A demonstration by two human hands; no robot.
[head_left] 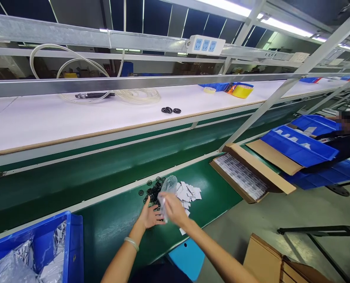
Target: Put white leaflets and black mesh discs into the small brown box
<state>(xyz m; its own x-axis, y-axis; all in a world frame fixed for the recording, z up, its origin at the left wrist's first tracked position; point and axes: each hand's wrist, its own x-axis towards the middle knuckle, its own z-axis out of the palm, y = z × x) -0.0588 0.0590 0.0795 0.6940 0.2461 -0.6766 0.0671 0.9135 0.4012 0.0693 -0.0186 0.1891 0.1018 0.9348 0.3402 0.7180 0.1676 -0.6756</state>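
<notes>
My right hand (175,210) is closed on a small clear plastic bag (167,188) that stands upright above the green work surface (112,224). Close beside it, my left hand (149,216) rests on the surface with fingers reaching toward the bag's lower end; the fingertips are partly hidden. A pile of small black rings (151,191) lies just beyond the left hand. To the right of the bag sits a heap of small white cards (189,193).
A blue bin (71,243) with plastic bags stands at the near left. An open cardboard box (251,173) of white parts lies to the right, with blue trays (298,147) and another person (347,137) beyond. A white shelf (74,118) carries tubing (83,74), black rings and tape rolls.
</notes>
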